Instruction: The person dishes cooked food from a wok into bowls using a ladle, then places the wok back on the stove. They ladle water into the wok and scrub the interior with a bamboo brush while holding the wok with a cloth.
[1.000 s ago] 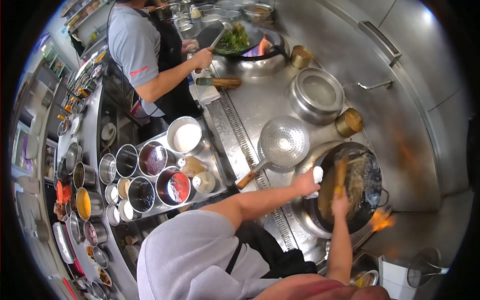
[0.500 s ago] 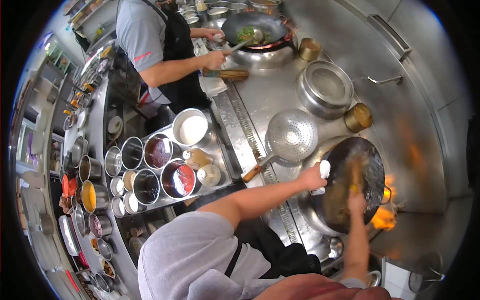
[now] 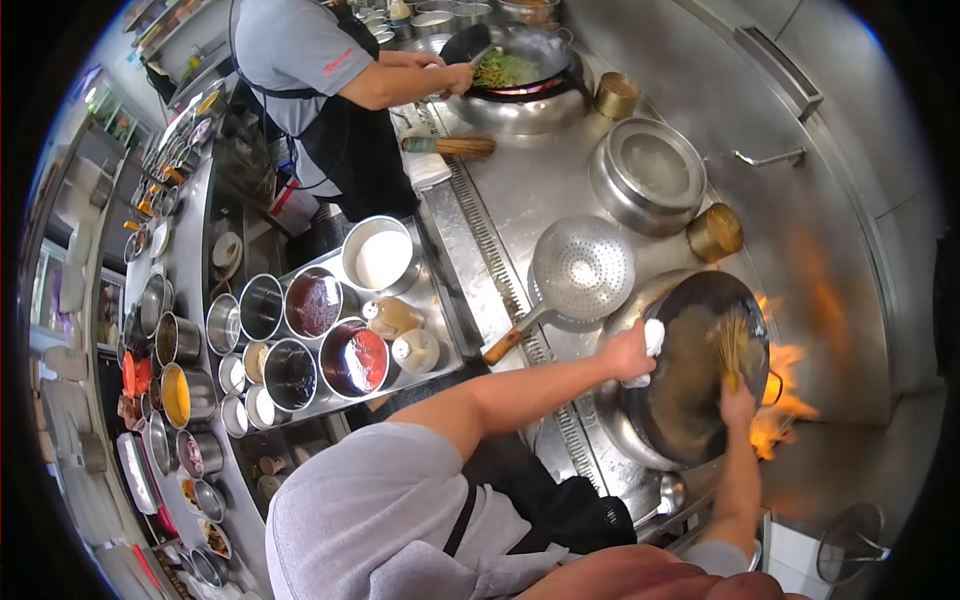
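A dark wok (image 3: 665,430) sits tilted on the near burner, with murky liquid in its bottom. At its left rim, my left hand (image 3: 625,356) is closed round a folded white cloth (image 3: 652,352); whether it also grips a wok handle is hidden. My right hand (image 3: 738,402) is closed on the handle of a bamboo wok brush (image 3: 733,345), its bristles against the right inner side of the wok. Flames (image 3: 790,395) rise beyond the wok's right edge.
A perforated strainer (image 3: 583,268) with a wooden handle lies left of the wok. Behind stand a metal pot (image 3: 650,178) and a brass-coloured can (image 3: 715,232). Sauce pots (image 3: 355,357) fill the left cart. A co-worker (image 3: 330,90) cooks greens in another wok (image 3: 520,65).
My right hand has moved the brush right and outward across the wok. Less liquid covers the wok's side. The flames have spread. The co-worker's wok is tilted differently, and their arm has moved forward.
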A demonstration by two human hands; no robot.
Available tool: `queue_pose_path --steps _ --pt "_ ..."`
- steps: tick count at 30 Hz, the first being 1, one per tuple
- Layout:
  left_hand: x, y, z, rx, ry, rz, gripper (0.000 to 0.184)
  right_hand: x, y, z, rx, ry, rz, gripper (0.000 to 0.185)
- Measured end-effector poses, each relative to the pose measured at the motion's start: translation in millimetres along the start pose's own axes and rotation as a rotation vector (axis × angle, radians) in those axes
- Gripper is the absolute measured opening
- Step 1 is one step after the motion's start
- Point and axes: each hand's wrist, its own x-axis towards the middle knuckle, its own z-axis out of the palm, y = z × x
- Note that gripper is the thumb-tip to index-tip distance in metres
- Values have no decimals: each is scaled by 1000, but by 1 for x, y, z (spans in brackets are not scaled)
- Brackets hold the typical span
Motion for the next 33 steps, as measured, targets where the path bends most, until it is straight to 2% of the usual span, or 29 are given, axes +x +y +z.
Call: queue_pose_path --steps 1,2,3,4,5,6,7,8,9,10,11,13,14,15,17,19,21,22,24,25,27,28,30,31,33 --pt "-2 2 -5 16 9 11 73 0 -23 27 143 -25 153 49" --pt "-5 5 -7 29 16 25 76 -21 -61 22 305 -42 187 49" --pt "-5 4 -5 25 30 28 89 -34 -75 40 323 47 99 49" --pt "-4 5 -2 45 87 31 82 -42 -78 62 301 60 85 50" --pt "-3 2 6 72 119 36 75 -69 -92 41 367 -72 106 52" --pt "11 -16 18 115 152 110 105 -99 -99 7 337 -174 20 53" --pt "6 -10 15 161 153 90 108 -123 -91 -17 318 -273 -30 54" --pt "0 2 8 138 117 42 98 -136 -47 -1 235 -296 -130 55" --pt "-7 10 4 76 132 74 81 -162 -56 -57 166 -491 -40 56" --pt "-8 12 2 -19 95 17 70 -168 -11 -43 109 -479 -88 58" --pt "-7 15 2 29 68 20 70 -168 16 -53 77 -558 -52 60" --pt "5 11 2 85 45 28 71 -147 40 -64 -151 -461 -6 60" --pt "12 2 5 73 52 58 71 -120 53 -49 -155 -322 -19 57" --pt "14 -6 5 59 63 81 71 -86 48 -42 -104 -279 56 54" --pt "13 -2 3 66 57 71 71 -21 16 1 33 -39 128 52" --pt "10 1 0 76 55 71 72 -33 -64 22 201 1 307 55" --pt "9 -2 0 44 42 83 74 -51 -105 46 323 -62 246 64" --pt "9 -3 -2 61 36 102 74 -53 -105 55 311 -39 114 64" --pt "8 -9 0 36 39 135 76 -42 -83 37 159 0 98 66" --pt "10 -18 4 -21 45 165 60 -32 -78 35 168 -3 117 66" --pt "12 -26 14 -107 43 164 59 -10 -74 31 505 77 464 64" --pt "11 -28 16 -196 51 157 58 -8 -89 39 515 93 452 61" --pt "7 -9 22 -174 96 161 56 -31 -119 33 455 8 359 57" --pt "4 -7 25 -112 165 151 61 -54 -115 30 453 4 378 57" --pt "-1 -5 25 -4 264 160 64 -103 -99 11 408 -115 12 55"
